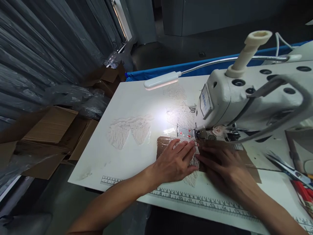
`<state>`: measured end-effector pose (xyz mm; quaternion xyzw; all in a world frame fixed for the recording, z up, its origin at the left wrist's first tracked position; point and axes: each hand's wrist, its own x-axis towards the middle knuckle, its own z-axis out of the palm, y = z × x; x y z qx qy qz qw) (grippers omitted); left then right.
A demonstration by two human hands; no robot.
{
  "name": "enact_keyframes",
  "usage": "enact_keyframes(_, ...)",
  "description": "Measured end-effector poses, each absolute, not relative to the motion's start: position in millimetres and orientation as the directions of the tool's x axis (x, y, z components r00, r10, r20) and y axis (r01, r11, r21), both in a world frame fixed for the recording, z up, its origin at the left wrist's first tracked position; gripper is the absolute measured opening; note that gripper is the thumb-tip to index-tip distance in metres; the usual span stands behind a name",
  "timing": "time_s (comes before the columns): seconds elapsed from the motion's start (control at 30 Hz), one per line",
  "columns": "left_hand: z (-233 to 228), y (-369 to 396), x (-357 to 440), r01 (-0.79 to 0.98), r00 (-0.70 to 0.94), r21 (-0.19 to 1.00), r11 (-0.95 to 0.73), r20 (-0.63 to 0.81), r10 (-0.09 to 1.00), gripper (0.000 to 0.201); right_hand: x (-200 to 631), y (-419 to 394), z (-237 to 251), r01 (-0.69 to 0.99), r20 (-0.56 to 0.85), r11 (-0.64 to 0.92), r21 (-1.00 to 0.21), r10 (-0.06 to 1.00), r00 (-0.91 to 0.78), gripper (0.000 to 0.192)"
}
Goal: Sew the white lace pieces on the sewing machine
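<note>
My left hand (177, 160) lies flat with its fingers spread over a white lace piece (191, 179), just in front of the sewing machine (220, 94). Its fingertips are close to the needle area, where small red marks show. My right hand (226, 164) rests on a brown sheet (246, 163) beneath the machine head, fingers stretched toward the lace edge. More lace (181, 116) lies behind the needle area, under the lamp's glare. The spot under my left palm is hidden.
A lace pair (129, 130) lies on the white table (97, 166) at left. Scissors (290, 168) lie at right. A lamp (162, 80) hangs over the table. A ruler strip (195, 199) runs along the front edge. Open cardboard boxes (52, 125) stand on the left.
</note>
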<state>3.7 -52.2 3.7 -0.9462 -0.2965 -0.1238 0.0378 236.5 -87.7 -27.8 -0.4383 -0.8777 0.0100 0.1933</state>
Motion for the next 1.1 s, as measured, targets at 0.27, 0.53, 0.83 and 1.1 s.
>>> enact_keyframes(0.27, 6.6, -48.1, 2.1, 0.560, 0.798, 0.026, -0.828, 0.253, 0.548, 0.048, 234.6, -84.4, -26.2, 0.752, 0.348, 0.624, -0.211, 0.767, -0.539, 0.036)
enact_keyframes(0.53, 18.1, -25.8, 4.6, 0.472, 0.873, -0.007, -0.881, 0.143, 0.467, 0.039, 229.4, -88.0, -19.4, 0.780, 0.316, 0.602, -0.169, 0.783, -0.536, 0.037)
enact_keyframes(0.83, 16.6, -25.7, 9.5, 0.499, 0.866, -0.168, -0.850, 0.129, 0.483, 0.038, 225.3, -84.5, -12.6, 0.795, 0.296, 0.575, -0.193, 0.807, -0.512, 0.037)
enact_keyframes(1.1, 19.3, -7.5, 9.9, 0.516, 0.853, -0.083, -0.853, 0.138, 0.503, 0.039, 225.9, -68.0, -7.6, 0.786, 0.302, 0.604, -0.130, 0.779, -0.549, 0.038)
